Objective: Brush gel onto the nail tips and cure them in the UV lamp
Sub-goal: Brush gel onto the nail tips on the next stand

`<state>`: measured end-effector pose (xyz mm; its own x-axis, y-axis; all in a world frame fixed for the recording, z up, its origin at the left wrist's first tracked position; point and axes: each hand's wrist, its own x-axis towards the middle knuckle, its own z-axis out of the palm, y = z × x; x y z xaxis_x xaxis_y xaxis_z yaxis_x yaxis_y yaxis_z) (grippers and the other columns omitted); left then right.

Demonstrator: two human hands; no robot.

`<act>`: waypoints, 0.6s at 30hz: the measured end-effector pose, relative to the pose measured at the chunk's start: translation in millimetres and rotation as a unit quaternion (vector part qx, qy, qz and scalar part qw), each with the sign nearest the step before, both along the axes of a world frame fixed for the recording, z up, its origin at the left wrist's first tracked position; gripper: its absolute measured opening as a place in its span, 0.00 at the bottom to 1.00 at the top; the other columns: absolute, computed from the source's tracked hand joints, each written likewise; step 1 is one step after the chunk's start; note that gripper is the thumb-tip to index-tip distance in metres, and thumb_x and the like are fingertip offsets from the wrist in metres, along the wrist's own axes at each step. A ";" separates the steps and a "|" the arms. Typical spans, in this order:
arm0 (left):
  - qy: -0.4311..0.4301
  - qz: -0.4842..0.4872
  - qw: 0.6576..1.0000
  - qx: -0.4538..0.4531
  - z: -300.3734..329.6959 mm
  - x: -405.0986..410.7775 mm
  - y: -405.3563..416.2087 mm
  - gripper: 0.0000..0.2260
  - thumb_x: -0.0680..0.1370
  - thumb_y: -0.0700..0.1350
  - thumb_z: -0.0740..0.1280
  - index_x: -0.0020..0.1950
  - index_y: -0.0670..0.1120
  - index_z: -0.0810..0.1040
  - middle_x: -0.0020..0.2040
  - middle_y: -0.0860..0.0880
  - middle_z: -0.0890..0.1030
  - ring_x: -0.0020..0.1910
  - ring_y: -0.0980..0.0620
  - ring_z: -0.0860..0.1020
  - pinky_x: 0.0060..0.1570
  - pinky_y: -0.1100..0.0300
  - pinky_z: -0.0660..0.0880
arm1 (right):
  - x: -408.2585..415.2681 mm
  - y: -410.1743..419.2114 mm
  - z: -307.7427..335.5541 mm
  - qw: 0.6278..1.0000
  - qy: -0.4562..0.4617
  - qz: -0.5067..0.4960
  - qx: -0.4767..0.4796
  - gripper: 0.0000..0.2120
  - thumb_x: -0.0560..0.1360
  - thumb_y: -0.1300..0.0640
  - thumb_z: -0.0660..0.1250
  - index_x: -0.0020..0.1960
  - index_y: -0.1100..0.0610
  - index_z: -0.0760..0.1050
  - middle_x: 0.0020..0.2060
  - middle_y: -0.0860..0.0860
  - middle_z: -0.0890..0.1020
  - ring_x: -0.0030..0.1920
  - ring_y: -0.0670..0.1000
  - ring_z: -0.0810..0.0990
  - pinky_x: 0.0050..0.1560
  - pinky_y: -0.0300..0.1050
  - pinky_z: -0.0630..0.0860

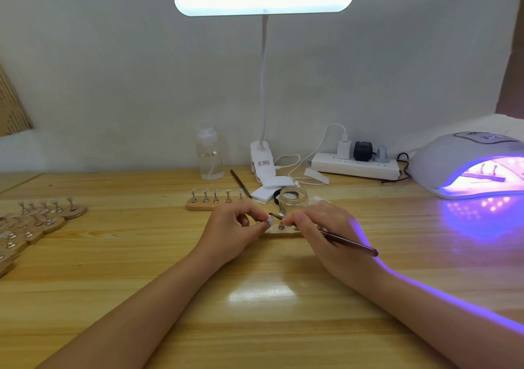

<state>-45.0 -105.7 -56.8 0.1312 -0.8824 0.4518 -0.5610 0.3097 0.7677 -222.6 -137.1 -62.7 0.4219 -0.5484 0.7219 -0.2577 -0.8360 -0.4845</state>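
My left hand (236, 224) pinches a small nail tip on its stand (268, 221) just above a wooden holder strip (279, 233) at the table's middle. My right hand (320, 224) grips a thin brown brush (351, 242), whose bristle end reaches the nail tip. A small open glass jar (293, 200) stands right behind the hands. At the far right the white UV lamp (465, 164) glows purple, and a holder with nail tips (486, 174) lies inside it.
Another wooden holder with several nail tips (217, 200) sits behind my left hand. More holders (34, 221) are piled at the left edge. A clear bottle (208, 157), a second brush (240, 183), white pads (269, 188), a desk lamp (263, 0) and a power strip (355, 166) line the back.
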 end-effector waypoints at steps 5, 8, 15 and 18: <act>0.008 0.002 1.000 0.017 -0.6 0.2 -0.5 0.10 0.68 0.37 0.73 0.35 0.53 0.80 0.31 0.54 0.78 0.28 0.58 0.67 0.30 0.69 0.66 | 0.4 1.8 -1.4 1.000 0.008 0.021 -0.008 0.18 0.77 0.47 0.55 0.40 0.50 0.82 0.33 0.40 0.81 0.38 0.37 0.78 0.44 0.27 0.68; 0.014 0.004 1.000 0.026 -0.6 0.0 -0.8 0.08 0.68 0.38 0.74 0.36 0.51 0.80 0.33 0.50 0.79 0.29 0.57 0.67 0.31 0.68 0.66 | -0.7 0.3 -1.4 1.000 0.002 0.007 -0.001 0.18 0.76 0.46 0.54 0.43 0.50 0.82 0.36 0.41 0.82 0.40 0.40 0.78 0.43 0.35 0.71; 0.007 0.003 1.000 0.023 -1.2 0.7 -0.6 0.10 0.68 0.38 0.74 0.35 0.52 0.80 0.31 0.51 0.78 0.28 0.59 0.67 0.29 0.70 0.65 | -0.3 0.6 -1.2 1.000 -0.012 0.010 0.014 0.19 0.76 0.46 0.55 0.41 0.51 0.82 0.35 0.39 0.81 0.40 0.38 0.78 0.43 0.31 0.70; 0.007 0.001 1.000 0.022 -1.7 0.7 -1.1 0.10 0.68 0.38 0.74 0.35 0.53 0.79 0.30 0.53 0.77 0.28 0.59 0.67 0.29 0.70 0.65 | -0.1 0.5 0.0 1.000 -0.002 0.005 0.024 0.19 0.76 0.44 0.54 0.43 0.50 0.82 0.36 0.38 0.81 0.41 0.39 0.78 0.43 0.33 0.71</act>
<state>-44.2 -106.9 -58.5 0.1401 -0.9006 0.4114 -0.5506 0.2745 0.7884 -222.7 -136.6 -62.6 0.4250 -0.5775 0.6970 -0.2468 -0.8148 -0.5246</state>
